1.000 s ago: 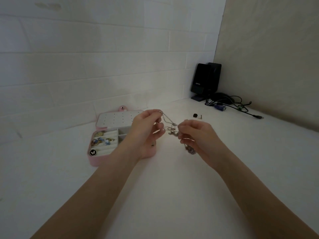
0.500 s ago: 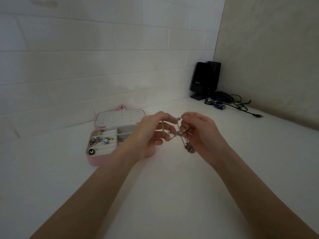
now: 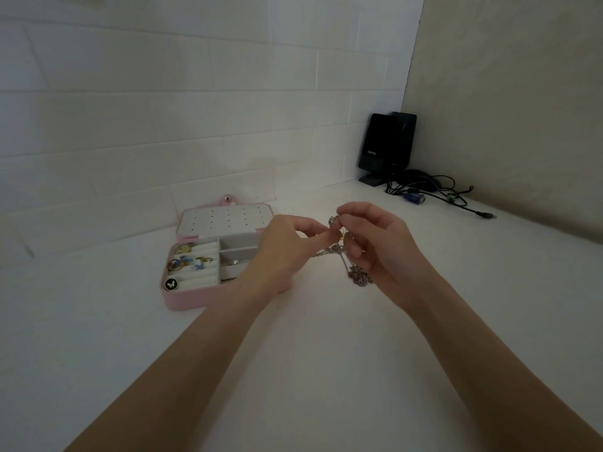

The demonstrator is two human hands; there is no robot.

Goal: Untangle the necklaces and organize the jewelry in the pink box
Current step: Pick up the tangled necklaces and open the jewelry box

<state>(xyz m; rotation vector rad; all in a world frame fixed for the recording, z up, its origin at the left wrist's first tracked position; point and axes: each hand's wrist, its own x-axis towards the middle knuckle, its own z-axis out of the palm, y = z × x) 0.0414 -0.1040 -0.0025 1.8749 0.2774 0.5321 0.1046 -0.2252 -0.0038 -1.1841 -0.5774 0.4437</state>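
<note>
A home desk corner: white-brick wall, black speakers, cables.

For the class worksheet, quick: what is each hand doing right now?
Left hand: fingertips pinch the tangled necklaces.
Right hand: fingers curled, pinching the same tangled necklaces near their top.

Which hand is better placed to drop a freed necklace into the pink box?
Left, probably. The left hand is right beside the open pink box; the right hand is farther away, pinching the tangled necklaces.
</note>
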